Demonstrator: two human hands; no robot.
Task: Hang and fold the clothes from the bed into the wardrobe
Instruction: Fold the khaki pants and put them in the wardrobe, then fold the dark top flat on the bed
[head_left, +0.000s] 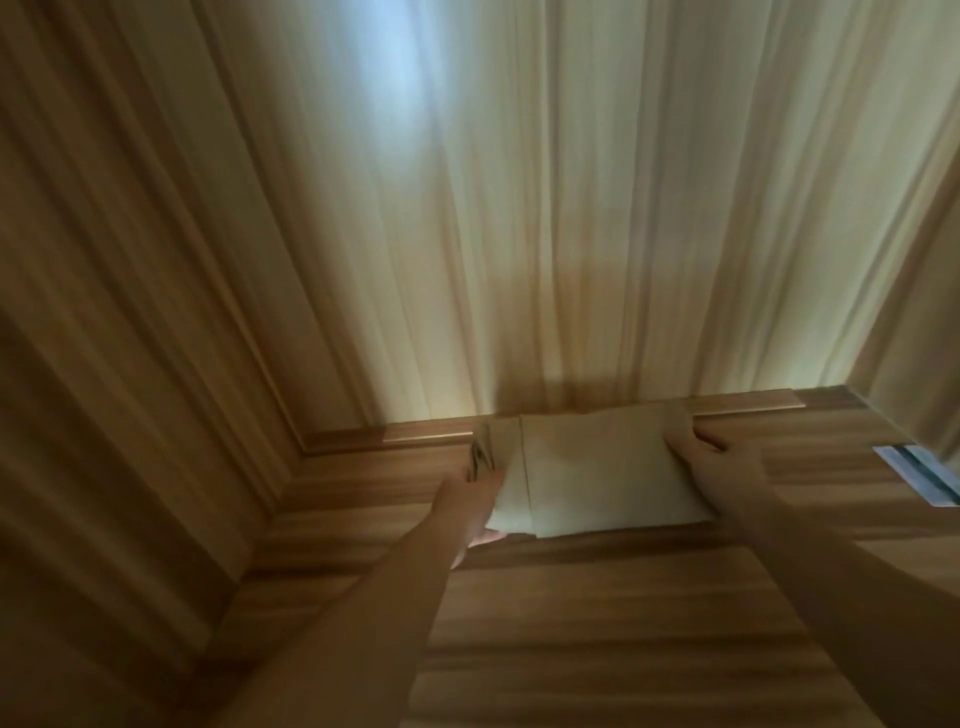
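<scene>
Folded pale beige cloth (597, 473), a flat rectangular bundle of several layers, lies on the wooden shelf board (597, 623) of the wardrobe, pushed close to the back edge where the board meets the rear panel. Both bare hands are on it. The left hand (475, 512) grips the bundle's left end, its palm and fingers tucked under or against the cloth so that only the back of the hand and part of the thumb side show; just beyond it the stacked edges of the folds fan out slightly. How far its fingers curl I cannot tell, since the cloth covers them. The right hand (714, 467) holds the right end, thumb lying on top of the cloth and the other fingers spread along and around the edge, partly closed on it. Both forearms reach in from the lower part of the view.

Inside the wardrobe, pale wood-grain panels (519, 208) rise behind and to the left (much of the picture is smeared by motion, so the grain reads as long streaks). Near the right side of the shelf, well apart from the cloth, lies a small flat pale blue-and-white object (917, 474), too blurred to identify.
</scene>
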